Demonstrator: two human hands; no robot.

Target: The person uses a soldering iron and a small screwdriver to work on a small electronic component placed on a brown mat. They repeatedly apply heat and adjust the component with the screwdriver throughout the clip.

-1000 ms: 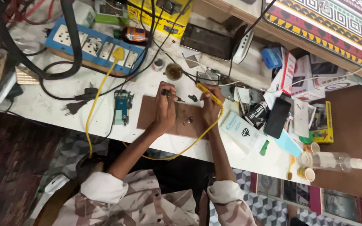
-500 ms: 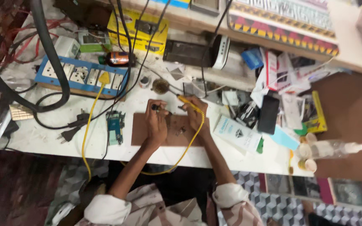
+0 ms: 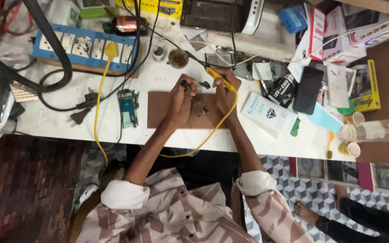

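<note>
Hands at the middle of the white workbench [image 3: 46, 119], over a brown board [image 3: 158, 110] that lies flat along the bench's near edge. Right hand [image 3: 225, 92] closed around the yellow handle of a soldering iron [image 3: 214, 75]; its yellow cord [image 3: 212, 130] loops off the near edge and back toward the body. Iron tip points left, toward a small dark part [image 3: 185, 84] pinched in the fingers of the left hand [image 3: 180, 100]. Whether tip and part touch cannot be told. More small dark pieces [image 3: 202, 110] lie on the board between the two hands.

Left of the board, near the same edge: blue circuit board [image 3: 128, 107], upright to the view, just beside a black plug [image 3: 84, 108]. Toward the far left corner, a blue power strip [image 3: 84, 47] with a yellow plug [image 3: 110, 50] seated in it. Far side of the bench, behind the hands: small round tin [image 3: 178, 57]. Right of the hands: white flat box [image 3: 269, 114], then a black phone [image 3: 308, 90] lying face down among cartons. Clear plastic bottle [image 3: 374, 130] on its side at the bench's right end. Another person's bare foot [image 3: 306, 212] on the patterned floor, lower right.
</note>
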